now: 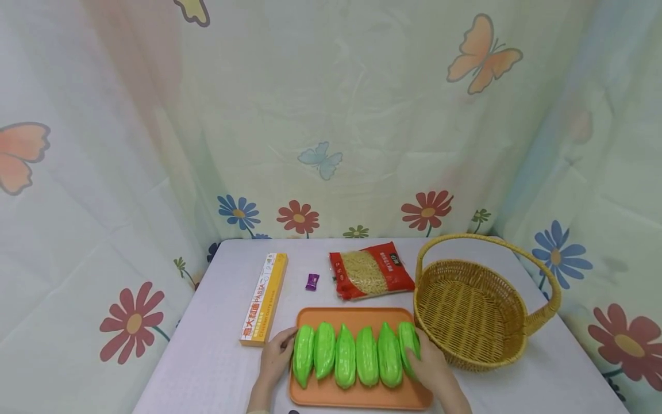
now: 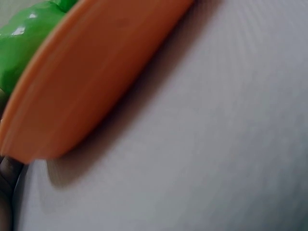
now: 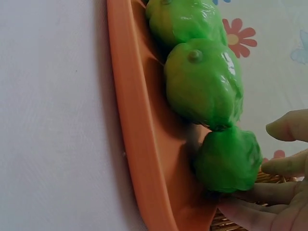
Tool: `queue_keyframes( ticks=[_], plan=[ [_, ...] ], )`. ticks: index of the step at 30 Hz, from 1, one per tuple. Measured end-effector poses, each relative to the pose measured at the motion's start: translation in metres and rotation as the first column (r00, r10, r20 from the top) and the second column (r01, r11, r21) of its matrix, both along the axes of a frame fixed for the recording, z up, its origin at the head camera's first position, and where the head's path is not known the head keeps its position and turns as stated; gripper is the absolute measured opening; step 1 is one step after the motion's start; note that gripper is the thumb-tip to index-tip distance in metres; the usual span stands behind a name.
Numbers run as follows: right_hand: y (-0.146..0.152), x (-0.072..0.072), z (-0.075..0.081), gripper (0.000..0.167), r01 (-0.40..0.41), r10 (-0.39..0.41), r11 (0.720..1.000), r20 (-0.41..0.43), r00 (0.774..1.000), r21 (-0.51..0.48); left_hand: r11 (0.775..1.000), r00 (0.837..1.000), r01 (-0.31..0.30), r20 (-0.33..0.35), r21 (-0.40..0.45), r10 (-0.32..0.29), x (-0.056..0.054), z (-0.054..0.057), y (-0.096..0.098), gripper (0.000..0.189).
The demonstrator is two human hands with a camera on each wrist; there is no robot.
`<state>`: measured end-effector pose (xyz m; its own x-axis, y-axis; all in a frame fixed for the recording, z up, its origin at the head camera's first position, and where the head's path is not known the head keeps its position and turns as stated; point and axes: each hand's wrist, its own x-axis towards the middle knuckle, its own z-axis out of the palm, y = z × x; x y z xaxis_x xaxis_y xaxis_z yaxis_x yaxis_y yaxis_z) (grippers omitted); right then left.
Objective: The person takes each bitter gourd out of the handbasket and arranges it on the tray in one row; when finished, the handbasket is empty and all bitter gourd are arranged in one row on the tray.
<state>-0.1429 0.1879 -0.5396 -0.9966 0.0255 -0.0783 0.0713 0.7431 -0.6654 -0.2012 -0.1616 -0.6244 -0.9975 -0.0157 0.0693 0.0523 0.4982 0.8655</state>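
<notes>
Several glossy green toy gourds [image 1: 345, 356], bumpy and long, lie side by side in a row on an orange tray [image 1: 357, 398]. At the tray's left rim is my left hand [image 1: 275, 355], its fingers bent against the edge beside the leftmost gourd [image 1: 303, 353]. The left wrist view shows the tray's outer wall [image 2: 91, 91] and only a sliver of that hand. My right hand [image 1: 430, 363] is at the rightmost gourd [image 3: 228, 161]. In the right wrist view its fingers [image 3: 281, 192] extend along that gourd's side, and the thumb stands apart from it.
A round wicker basket [image 1: 517, 336] with a tall handle stands right of the tray. Behind the tray lie a red pasta bag [image 1: 372, 270] and a small purple packet [image 1: 312, 282]. A yellow and white pasta box [image 1: 265, 299] lies to the left.
</notes>
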Motion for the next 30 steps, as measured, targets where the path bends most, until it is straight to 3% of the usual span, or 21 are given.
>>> queue_keyframes(
  ticks=[8,21,30],
  plan=[
    [0.001,0.0,0.001,0.055,-0.024,0.024,1.0,0.004,1.0,0.013,1.0,0.998,0.001,-0.066,-0.011,-0.002,0.001,0.003,-0.001,0.026],
    [0.003,0.002,0.001,0.056,-0.065,0.063,0.997,0.042,0.997,0.032,1.0,0.999,-0.001,-0.037,-0.01,0.001,0.003,0.002,-0.002,0.026],
    [0.009,0.003,0.01,0.053,-0.113,0.113,0.993,-0.016,0.993,0.035,0.999,0.997,0.033,-0.063,-0.008,-0.033,0.001,0.004,-0.003,0.026]
  ],
)
